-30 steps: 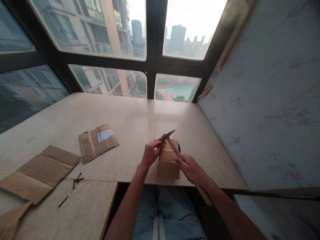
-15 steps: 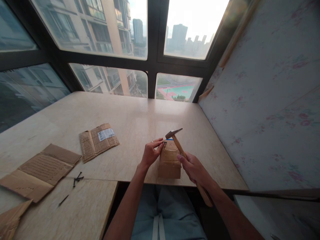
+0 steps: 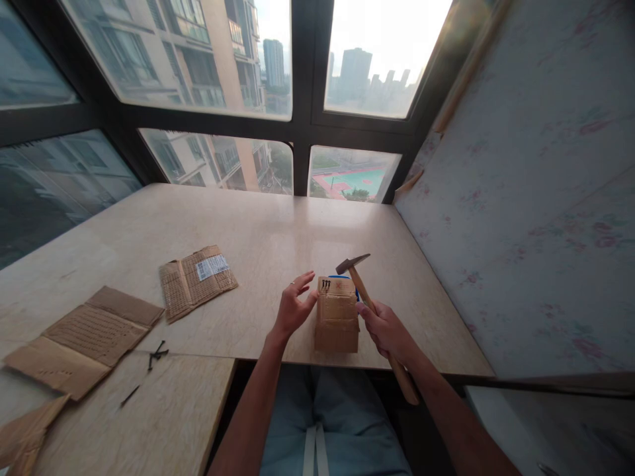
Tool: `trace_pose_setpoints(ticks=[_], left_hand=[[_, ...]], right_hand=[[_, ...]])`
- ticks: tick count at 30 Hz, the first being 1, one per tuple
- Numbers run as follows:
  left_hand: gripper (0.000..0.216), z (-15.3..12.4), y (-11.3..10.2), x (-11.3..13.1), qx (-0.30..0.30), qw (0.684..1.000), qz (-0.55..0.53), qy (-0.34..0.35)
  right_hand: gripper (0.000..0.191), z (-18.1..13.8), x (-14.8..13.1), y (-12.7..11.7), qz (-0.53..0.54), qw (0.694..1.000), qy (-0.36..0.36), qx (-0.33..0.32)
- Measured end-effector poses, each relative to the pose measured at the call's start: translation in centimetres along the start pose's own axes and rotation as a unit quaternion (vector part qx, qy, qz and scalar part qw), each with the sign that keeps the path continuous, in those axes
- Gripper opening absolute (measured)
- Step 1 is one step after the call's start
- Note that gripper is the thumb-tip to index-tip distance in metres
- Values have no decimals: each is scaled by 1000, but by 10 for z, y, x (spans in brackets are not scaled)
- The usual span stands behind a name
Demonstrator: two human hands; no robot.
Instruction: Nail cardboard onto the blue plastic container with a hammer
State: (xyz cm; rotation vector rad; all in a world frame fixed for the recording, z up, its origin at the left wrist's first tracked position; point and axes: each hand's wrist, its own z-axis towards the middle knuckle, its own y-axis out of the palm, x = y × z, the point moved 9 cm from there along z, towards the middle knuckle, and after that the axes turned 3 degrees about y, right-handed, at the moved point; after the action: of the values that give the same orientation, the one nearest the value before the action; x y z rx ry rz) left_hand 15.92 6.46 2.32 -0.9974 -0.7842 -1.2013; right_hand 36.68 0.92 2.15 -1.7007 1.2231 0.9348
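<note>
A small cardboard block (image 3: 337,317) stands on the marble table (image 3: 258,251) near its front edge, with a few dark nails (image 3: 326,285) sticking up from its top left corner. My left hand (image 3: 294,305) rests against the block's left side, fingers spread and holding nothing. My right hand (image 3: 387,330) grips the wooden handle of a hammer (image 3: 364,291); its metal head is raised just above and right of the block. A bit of blue shows behind the block.
Flat pieces of cardboard (image 3: 197,277) (image 3: 82,340) lie on the left of the table, with loose dark nails (image 3: 155,356) beside them. Windows run along the back, and a flowered wall panel (image 3: 520,198) stands at the right. My lap is below the table edge.
My left hand let go of the nail it was pinching and opened beside the block. The hammer head lifted and moved right, away from the nails.
</note>
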Motion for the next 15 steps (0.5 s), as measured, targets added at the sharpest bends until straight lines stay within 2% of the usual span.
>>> trace_pose_setpoints(ticks=[4,7,11,15], left_hand=[[36,-12,-19,-3,33,998,30,-42],[34,-27,-43,-4,69,993,61,-78],[36,-61,-106,-13,169,962,151,-151],[39,-104,-180,-9,258,893,324,-179]], right_hand=[[44,-7,6,-5,24,1000,5,13],[46,-16,17,-9,41,999,13,18],[50,-31,31,-19,63,997,25,43],[54,-47,44,-27,93,992,48,67]])
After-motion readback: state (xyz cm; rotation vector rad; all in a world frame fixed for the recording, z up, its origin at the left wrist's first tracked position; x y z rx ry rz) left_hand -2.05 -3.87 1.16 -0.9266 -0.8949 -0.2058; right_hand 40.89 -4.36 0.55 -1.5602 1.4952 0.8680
